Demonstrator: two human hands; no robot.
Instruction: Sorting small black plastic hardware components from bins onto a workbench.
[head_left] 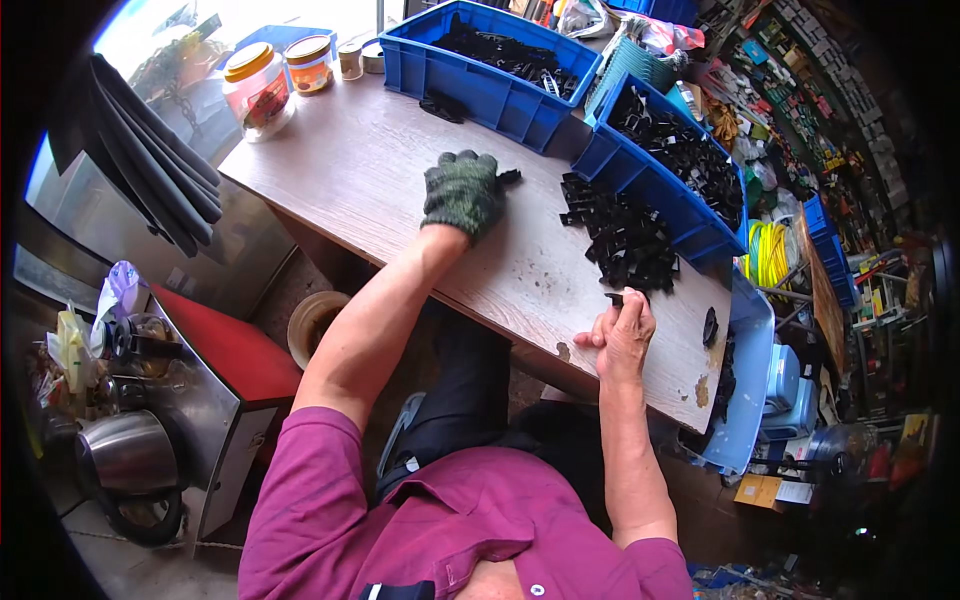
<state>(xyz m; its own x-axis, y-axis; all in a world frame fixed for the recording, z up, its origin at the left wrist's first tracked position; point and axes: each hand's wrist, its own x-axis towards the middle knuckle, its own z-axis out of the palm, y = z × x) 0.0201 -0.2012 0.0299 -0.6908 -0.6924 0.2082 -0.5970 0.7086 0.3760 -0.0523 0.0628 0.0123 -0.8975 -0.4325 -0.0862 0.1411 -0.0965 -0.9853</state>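
A dark green knit glove covers my left hand, which rests over the middle of the wooden table with its fingers curled. A small black part sticks out at its thumb side; the glove hides the rest. Bare and near the table's front right, my right hand pinches another small black part between thumb and fingertips. Just beyond it lies a loose pile of black parts, too small and dark to name exactly. A few more black pieces lie by the far bin.
Two blue bins filled with black parts border the table's back and right. Jars stand at the far left corner. A black piece lies near the right edge, above a lower light-blue tub. A kettle stands at left.
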